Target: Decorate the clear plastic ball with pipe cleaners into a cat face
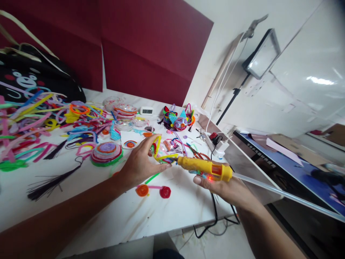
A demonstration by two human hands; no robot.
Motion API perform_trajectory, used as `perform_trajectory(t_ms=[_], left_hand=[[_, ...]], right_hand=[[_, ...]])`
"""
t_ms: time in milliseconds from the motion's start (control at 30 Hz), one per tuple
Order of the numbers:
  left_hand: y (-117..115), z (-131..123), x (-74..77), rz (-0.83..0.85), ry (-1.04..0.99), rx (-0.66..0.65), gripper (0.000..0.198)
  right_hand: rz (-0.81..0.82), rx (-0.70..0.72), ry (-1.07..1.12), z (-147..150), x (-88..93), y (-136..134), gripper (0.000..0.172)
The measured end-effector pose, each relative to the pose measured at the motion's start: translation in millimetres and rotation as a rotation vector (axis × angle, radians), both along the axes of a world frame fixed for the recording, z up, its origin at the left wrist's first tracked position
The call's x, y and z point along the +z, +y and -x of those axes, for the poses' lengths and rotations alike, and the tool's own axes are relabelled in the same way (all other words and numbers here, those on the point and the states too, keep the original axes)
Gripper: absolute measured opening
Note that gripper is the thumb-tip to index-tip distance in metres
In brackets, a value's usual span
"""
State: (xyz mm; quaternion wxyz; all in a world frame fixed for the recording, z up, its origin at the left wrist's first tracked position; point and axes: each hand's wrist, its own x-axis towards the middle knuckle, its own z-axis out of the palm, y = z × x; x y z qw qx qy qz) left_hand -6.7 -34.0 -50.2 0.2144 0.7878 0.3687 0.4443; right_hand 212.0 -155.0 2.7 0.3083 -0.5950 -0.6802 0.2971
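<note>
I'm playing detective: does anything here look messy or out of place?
Two things: the fuzzy sticks on the left lie in a tangle, and a loose black cord dangles past the edge of the table. The glue gun in the right hand looks fine, and I see no spill.

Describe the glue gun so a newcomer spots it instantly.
Over the white table, find the right hand. It holds the glue gun, its nozzle towards the left hand. Its thick yellow body trails a long translucent stick, unlike the thin yellow strip in the left hand.
</note>
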Motion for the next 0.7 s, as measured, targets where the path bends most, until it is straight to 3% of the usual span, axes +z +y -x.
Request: perform_trajectory(t_ms=[267, 700], left_hand=[[0.3, 0.2, -0.9, 0.016, -0.012, -0.007, 0.080], [-0.9, -0.4, 0.4, 0.068, -0.035, -0.013, 0.078]], right_hand=[[0.007, -0.024, -0.007, -4.2, -3.0, 1.3, 0.021], [-0.030, -0.061, 0.029, -3.9, -8.3, -4.0, 0.027]])
